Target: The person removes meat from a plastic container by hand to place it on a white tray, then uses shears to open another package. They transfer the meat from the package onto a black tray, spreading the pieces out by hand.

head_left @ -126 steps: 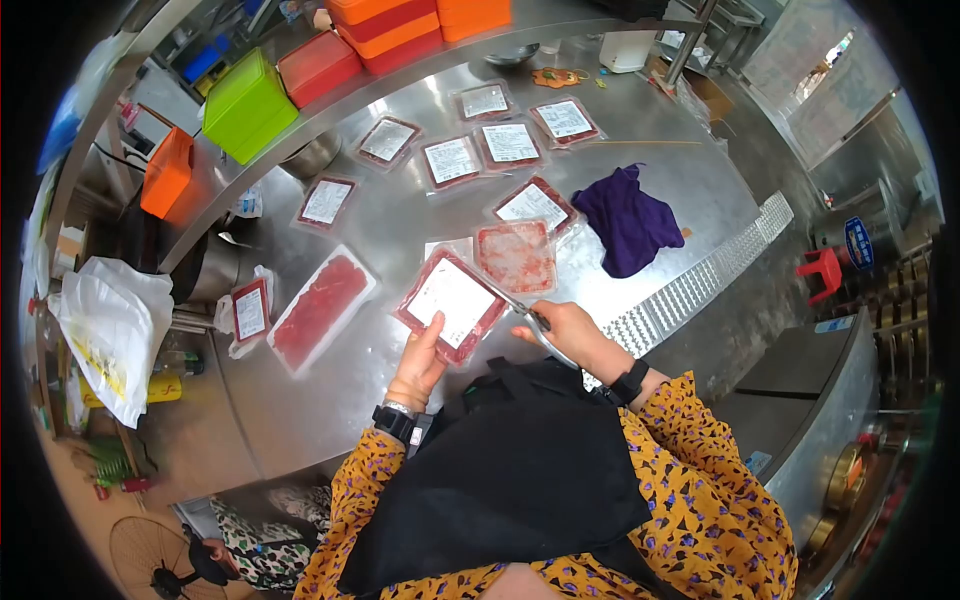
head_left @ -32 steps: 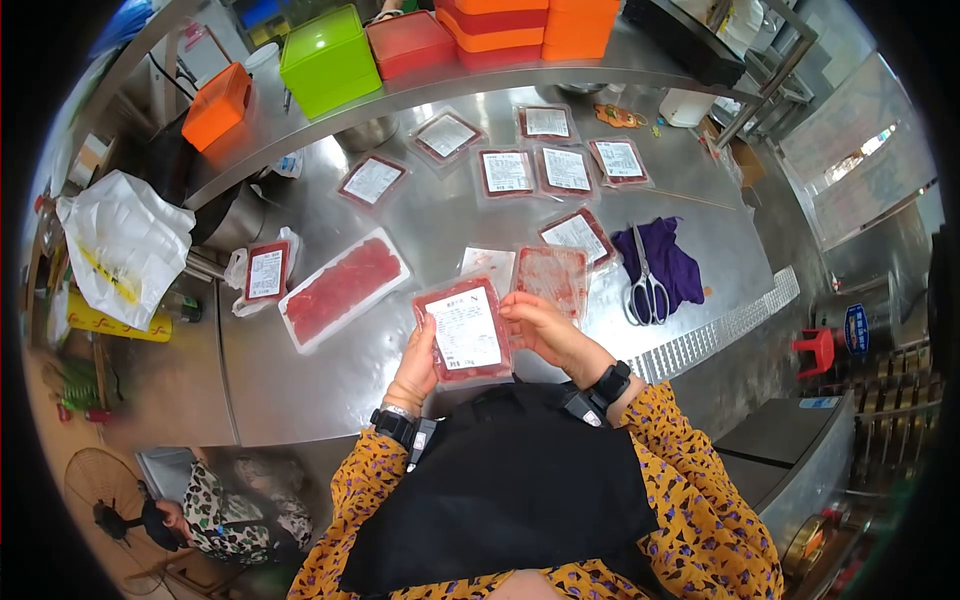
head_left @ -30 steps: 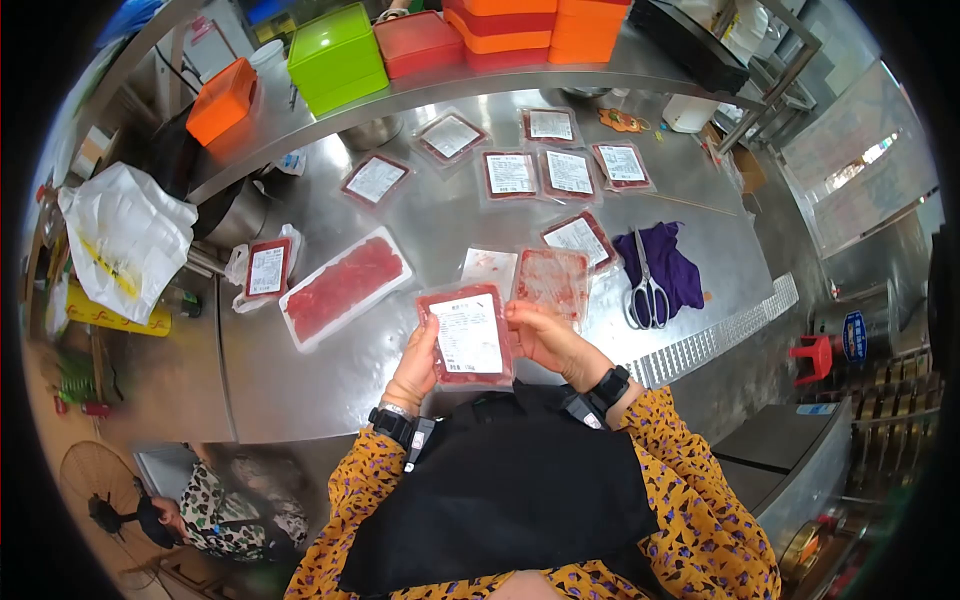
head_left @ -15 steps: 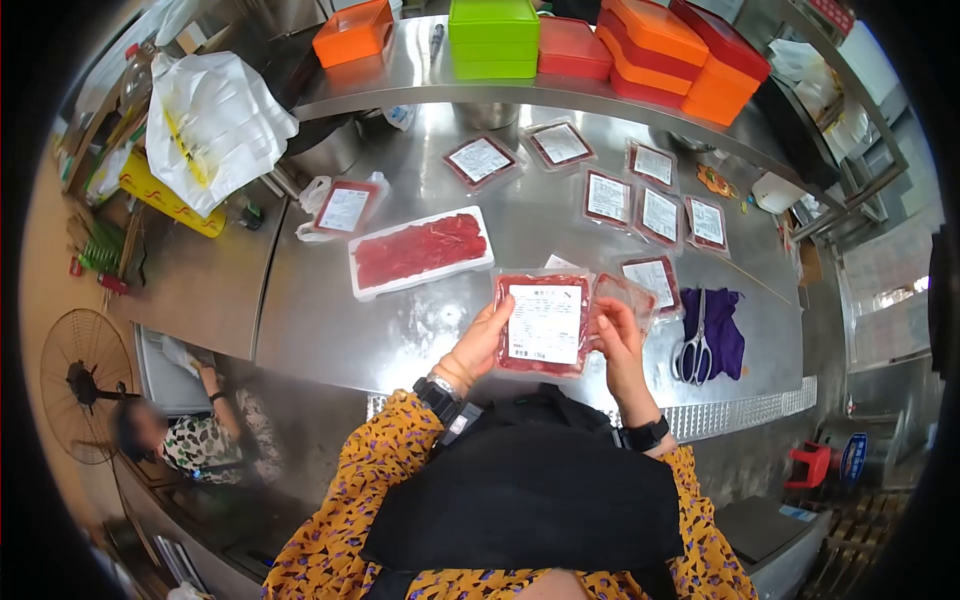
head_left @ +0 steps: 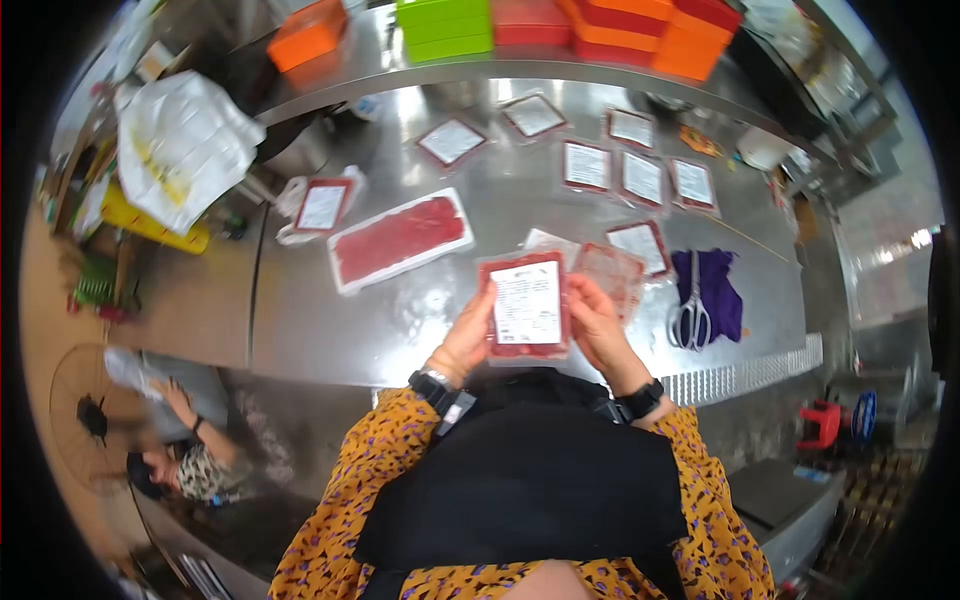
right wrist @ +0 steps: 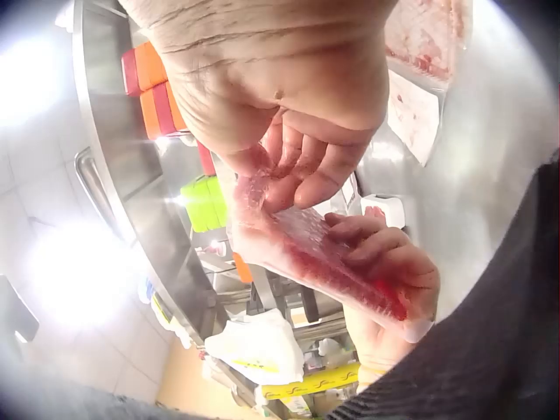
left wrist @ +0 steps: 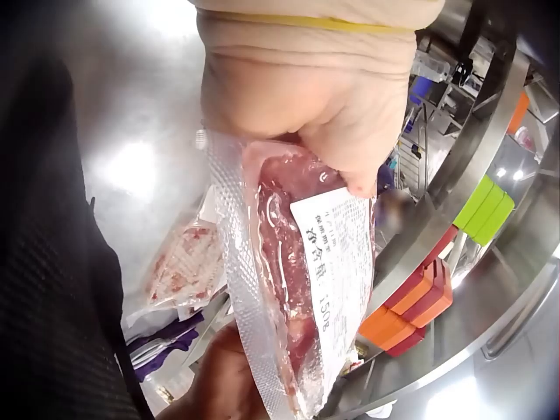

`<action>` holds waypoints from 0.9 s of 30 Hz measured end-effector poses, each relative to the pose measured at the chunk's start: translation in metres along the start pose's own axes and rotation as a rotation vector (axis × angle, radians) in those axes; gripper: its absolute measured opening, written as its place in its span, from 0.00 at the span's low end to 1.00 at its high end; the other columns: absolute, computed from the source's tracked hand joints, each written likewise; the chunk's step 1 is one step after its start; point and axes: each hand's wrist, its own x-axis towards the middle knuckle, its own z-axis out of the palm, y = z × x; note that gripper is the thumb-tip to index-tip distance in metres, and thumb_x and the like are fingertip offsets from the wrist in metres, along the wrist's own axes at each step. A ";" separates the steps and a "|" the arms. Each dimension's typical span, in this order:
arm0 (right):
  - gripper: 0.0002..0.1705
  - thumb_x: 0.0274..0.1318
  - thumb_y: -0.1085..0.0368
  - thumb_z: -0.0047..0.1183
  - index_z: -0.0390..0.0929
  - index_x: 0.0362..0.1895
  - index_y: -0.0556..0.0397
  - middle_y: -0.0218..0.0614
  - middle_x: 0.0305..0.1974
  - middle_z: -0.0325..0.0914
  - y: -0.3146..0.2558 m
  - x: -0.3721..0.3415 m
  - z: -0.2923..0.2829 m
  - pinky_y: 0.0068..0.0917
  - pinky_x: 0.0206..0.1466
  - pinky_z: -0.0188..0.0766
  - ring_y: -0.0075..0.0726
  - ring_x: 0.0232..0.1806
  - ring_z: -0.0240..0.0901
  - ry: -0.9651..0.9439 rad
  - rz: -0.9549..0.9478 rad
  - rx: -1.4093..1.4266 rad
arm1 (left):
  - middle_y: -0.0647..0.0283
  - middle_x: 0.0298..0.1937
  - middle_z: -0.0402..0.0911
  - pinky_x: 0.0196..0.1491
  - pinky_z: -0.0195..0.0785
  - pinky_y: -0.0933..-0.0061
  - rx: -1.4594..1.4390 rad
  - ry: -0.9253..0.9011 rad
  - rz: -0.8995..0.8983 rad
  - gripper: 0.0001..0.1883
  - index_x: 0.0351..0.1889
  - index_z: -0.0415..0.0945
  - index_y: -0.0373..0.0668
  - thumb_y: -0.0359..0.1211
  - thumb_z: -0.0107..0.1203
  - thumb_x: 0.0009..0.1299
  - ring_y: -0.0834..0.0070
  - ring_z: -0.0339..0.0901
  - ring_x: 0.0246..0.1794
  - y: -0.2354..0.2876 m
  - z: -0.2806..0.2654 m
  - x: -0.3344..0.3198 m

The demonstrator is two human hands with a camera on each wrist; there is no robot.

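Note:
A vacuum-sealed meat pack (head_left: 525, 305) with a white label is held up in front of the apron, label facing the head camera. The left hand (head_left: 467, 335) grips its left side, thumb on the front; in the right wrist view that hand's fingers (right wrist: 367, 241) lie across the back. At the other edge, the right hand (head_left: 605, 335) pinches the clear film with bent fingers (right wrist: 302, 166). Just behind lie a flat pack with reddish residue (head_left: 612, 275) and a white sheet (head_left: 550, 243). Scissors (head_left: 692, 318) rest on a purple cloth (head_left: 718, 290) to the right.
Several labelled packs (head_left: 586, 166) lie across the steel table (head_left: 300, 345). A white tray of red meat (head_left: 400, 240) is left of the hands, beside a bagged pack (head_left: 322, 205). Green boxes (head_left: 445, 28) and orange ones stand on the shelf. Someone in camouflage (head_left: 205, 470) is at lower left.
The scissors have left the right hand and now lie on the purple cloth. The pack stays in the left hand, turned more upright. The head view has swung left.

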 end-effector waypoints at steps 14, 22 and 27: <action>0.11 0.66 0.62 0.50 0.80 0.43 0.56 0.21 0.28 0.72 -0.010 -0.014 -0.012 0.17 0.30 0.60 0.15 0.27 0.63 0.091 0.020 -0.597 | 0.60 0.58 0.77 0.60 0.70 0.69 0.103 0.031 0.013 0.24 0.64 0.66 0.35 0.44 0.42 0.80 0.72 0.76 0.57 0.005 -0.002 -0.006; 0.09 0.66 0.63 0.50 0.78 0.45 0.52 0.29 0.37 0.79 -0.009 -0.008 -0.027 0.25 0.39 0.71 0.26 0.38 0.76 -0.074 0.245 0.085 | 0.58 0.59 0.77 0.61 0.70 0.67 0.117 -0.023 0.006 0.25 0.64 0.65 0.35 0.45 0.38 0.81 0.70 0.76 0.58 0.021 0.012 -0.003; 0.14 0.62 0.66 0.55 0.77 0.51 0.55 0.29 0.44 0.80 -0.011 -0.010 -0.027 0.23 0.46 0.71 0.23 0.45 0.75 -0.107 0.149 -0.272 | 0.57 0.59 0.76 0.62 0.69 0.66 0.176 -0.086 -0.004 0.24 0.64 0.65 0.35 0.44 0.37 0.81 0.68 0.76 0.58 0.032 0.030 -0.001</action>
